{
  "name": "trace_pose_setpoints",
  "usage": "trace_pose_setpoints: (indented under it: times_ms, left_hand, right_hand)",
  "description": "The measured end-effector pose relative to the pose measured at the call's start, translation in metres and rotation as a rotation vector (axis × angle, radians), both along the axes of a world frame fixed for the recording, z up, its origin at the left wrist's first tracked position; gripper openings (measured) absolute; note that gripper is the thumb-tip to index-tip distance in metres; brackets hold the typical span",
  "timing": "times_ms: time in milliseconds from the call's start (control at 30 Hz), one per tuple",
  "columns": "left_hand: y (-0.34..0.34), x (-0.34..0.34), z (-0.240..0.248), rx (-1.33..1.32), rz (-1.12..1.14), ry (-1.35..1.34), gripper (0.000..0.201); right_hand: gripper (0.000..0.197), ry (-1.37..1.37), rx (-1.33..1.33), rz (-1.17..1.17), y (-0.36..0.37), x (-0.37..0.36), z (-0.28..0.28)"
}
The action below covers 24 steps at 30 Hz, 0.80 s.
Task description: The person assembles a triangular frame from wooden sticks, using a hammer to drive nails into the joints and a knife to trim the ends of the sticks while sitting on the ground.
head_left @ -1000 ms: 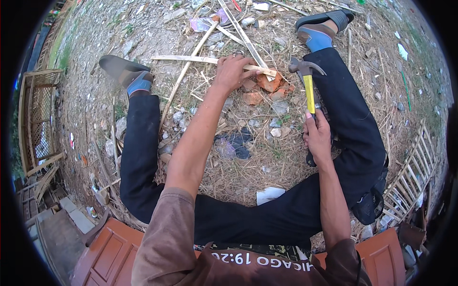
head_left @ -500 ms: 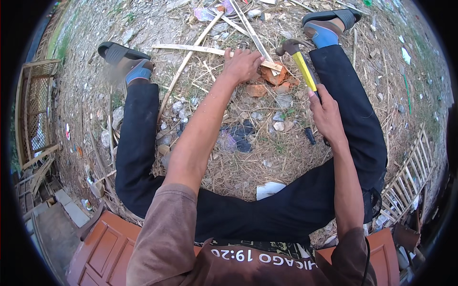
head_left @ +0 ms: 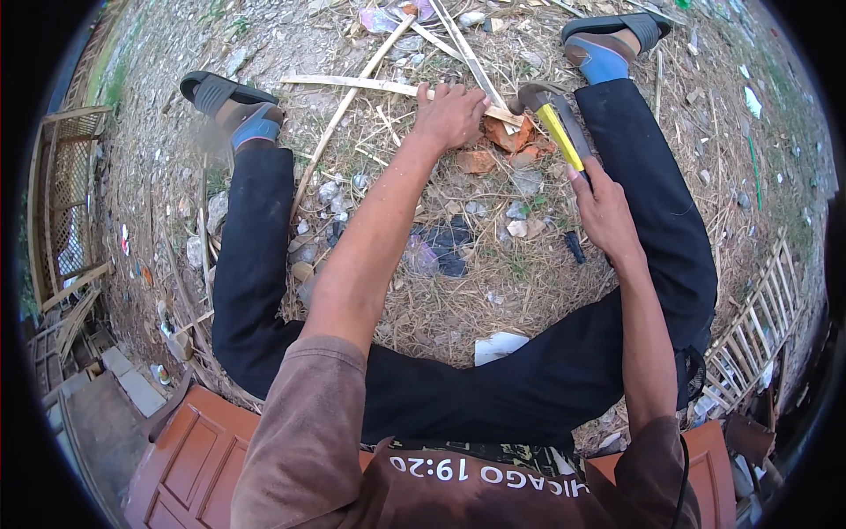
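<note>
While I watch from afar through the head camera, I see the hammer [head_left: 559, 132] right of centre in the upper half of the frame, its long axis slanting from the right hand [head_left: 602, 207] up and leftward. Its head is at the upper end, the striking side toward the left and the claw curving off to the right. That hand is wrapped around the lower handle, thumb lying along it.

The left hand [head_left: 451, 119], at upper centre, is closed over a pale wooden strip [head_left: 352, 82], fingers bent across it; its thumb I cannot make out. The strip runs nearly level, dipping rightward, and its right end sits by the broken brick [head_left: 511, 135], just beside the hammer head; I cannot tell whether they touch. A second strip [head_left: 467, 57] slants down from the top edge to that end.

Pale lettering crosses the brown shirt [head_left: 326, 441] at the bottom, upside down to me; I read no label on the hammer's yellow handle.

For moving, I have grassy ground [head_left: 520, 300] between the forearms, with dark plastic [head_left: 451, 247] on it. The right trouser leg [head_left: 648, 167] bounds the hammer closely on the right.
</note>
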<state>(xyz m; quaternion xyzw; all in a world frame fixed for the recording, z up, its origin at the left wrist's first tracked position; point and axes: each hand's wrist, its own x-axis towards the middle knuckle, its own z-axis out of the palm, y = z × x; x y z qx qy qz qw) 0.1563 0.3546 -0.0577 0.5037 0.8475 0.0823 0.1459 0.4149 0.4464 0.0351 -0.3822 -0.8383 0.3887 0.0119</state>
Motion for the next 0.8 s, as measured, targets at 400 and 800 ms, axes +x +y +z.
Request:
trace_pose_setpoints:
  times_ms: [400,800]
  left_hand:
    - [0.0,-0.003,0.001,0.02,-0.038,-0.033,0.038]
    - [-0.004,-0.008,-0.012,0.146,-0.063,0.012,0.033]
  right_hand:
    - [0.022,-0.027,0.639,0.226,-0.026,0.017,-0.028]
    - [0.019,-0.062,0.573,0.196,-0.036,0.009,-0.023]
